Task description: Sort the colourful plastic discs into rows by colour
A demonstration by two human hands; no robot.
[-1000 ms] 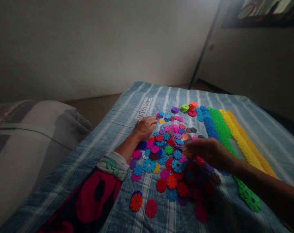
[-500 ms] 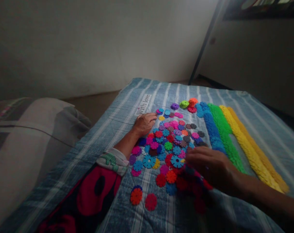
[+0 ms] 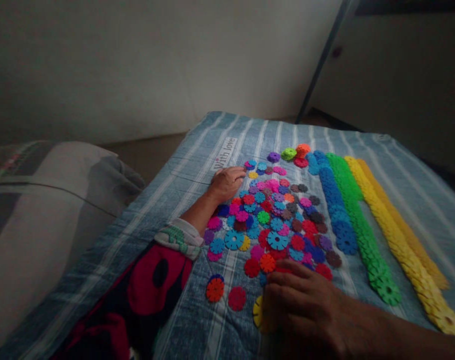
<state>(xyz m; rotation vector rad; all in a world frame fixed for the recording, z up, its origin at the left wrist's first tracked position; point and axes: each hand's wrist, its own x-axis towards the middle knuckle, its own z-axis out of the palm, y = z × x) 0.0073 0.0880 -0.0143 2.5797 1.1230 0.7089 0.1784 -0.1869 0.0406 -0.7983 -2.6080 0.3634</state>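
Observation:
A pile of notched plastic discs [image 3: 276,240] in many colours lies spread over the striped bedsheet. At the pile's upper left edge, my left hand [image 3: 227,182] rests on the sheet, fingers loosely stretched toward a few small discs, nothing visible in it. Nearer to me, my right hand [image 3: 306,305] is closed at the near edge of the pile. A yellow disc [image 3: 260,314] sticks out from under its fingers, and the hand hides the rest of that disc. Left of it lie an orange disc [image 3: 214,289] and a red disc [image 3: 237,298].
Long overlapping rows of discs run along the right: a blue row [image 3: 332,205], a green row [image 3: 357,220] and a yellow row [image 3: 396,240]. Small stacks, one lime green [image 3: 288,153], sit at the far end. A covered bundle [image 3: 62,215] stands left of the bed.
My right hand has moved from the pile's right side down toward me, with the yellow disc now showing at its fingers. My left hand stays in place. The view has shifted slightly.

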